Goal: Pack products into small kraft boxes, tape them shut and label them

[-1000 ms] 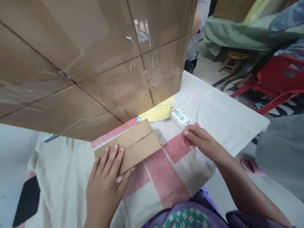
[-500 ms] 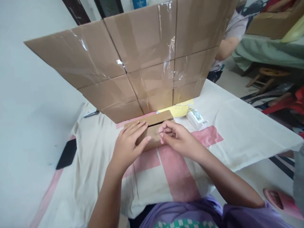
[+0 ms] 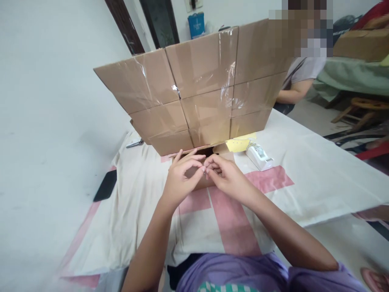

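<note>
Over a small cardboard box (image 3: pixel 200 182) my left hand (image 3: pixel 185 172) and my right hand (image 3: pixel 223 172) meet at their fingertips. Each hand pinches with thumb and forefinger; what lies between the fingertips is too small to name. The left hand's other fingers are spread. The box's top flap stands raised, and a dark opening shows behind my fingers. Right behind it rises a large taped cardboard panel (image 3: pixel 206 85) with a grid of seams. A white tape dispenser (image 3: pixel 259 157) sits to the right, beside a yellow piece (image 3: pixel 238 145).
A pale cloth with pink patches covers the table (image 3: pixel 319 174). Scissors (image 3: pixel 135 144) and a black flat object (image 3: pixel 106 185) lie at the left, near the wall. Behind the panel at the right is a person (image 3: pixel 304 77). A wooden stool (image 3: pixel 361 107) stands farther right.
My left hand has lifted off the box top and joined my right fingertips in a pinch. The box's flap has opened. The view has shifted left.
</note>
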Action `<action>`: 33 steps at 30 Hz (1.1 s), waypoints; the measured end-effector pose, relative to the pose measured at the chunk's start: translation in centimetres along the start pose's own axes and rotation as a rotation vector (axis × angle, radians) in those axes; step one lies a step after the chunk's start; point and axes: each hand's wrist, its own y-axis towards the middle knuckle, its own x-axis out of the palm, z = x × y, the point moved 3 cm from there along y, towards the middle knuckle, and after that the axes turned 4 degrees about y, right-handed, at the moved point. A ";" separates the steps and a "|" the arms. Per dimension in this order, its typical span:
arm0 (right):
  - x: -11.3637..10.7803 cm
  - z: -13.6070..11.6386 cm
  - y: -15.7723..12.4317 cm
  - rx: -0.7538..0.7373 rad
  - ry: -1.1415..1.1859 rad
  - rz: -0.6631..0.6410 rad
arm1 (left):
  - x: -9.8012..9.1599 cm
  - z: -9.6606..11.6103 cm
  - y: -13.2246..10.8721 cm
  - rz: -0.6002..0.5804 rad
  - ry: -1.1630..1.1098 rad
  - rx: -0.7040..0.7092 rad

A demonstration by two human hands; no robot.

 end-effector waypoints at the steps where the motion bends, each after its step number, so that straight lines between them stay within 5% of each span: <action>1: 0.0 -0.1 0.0 -0.002 0.013 -0.004 | 0.1 0.1 -0.1 0.031 -0.009 0.008; 4: -1.1 -0.5 -0.2 0.023 -0.003 0.019 | 0.2 0.3 -0.5 0.171 -0.043 0.010; 7: -3.6 -1.5 -0.5 0.016 -0.257 0.183 | -0.3 0.2 -0.7 0.291 -0.071 -0.024; 11: -5.4 -2.5 0.2 -0.246 -0.773 0.326 | -1.0 -0.2 -0.2 0.315 -0.088 -0.087; 17: -3.6 2.1 1.9 -0.269 -0.885 0.080 | -1.4 -0.3 1.2 0.119 -0.035 -0.208; 25: -3.8 5.0 2.1 -0.105 -0.632 0.143 | 0.7 -1.6 3.1 -0.207 0.026 -0.297; 33: -4.1 6.6 2.6 -0.061 -0.469 0.247 | 2.6 -3.5 4.8 -0.299 0.044 -0.329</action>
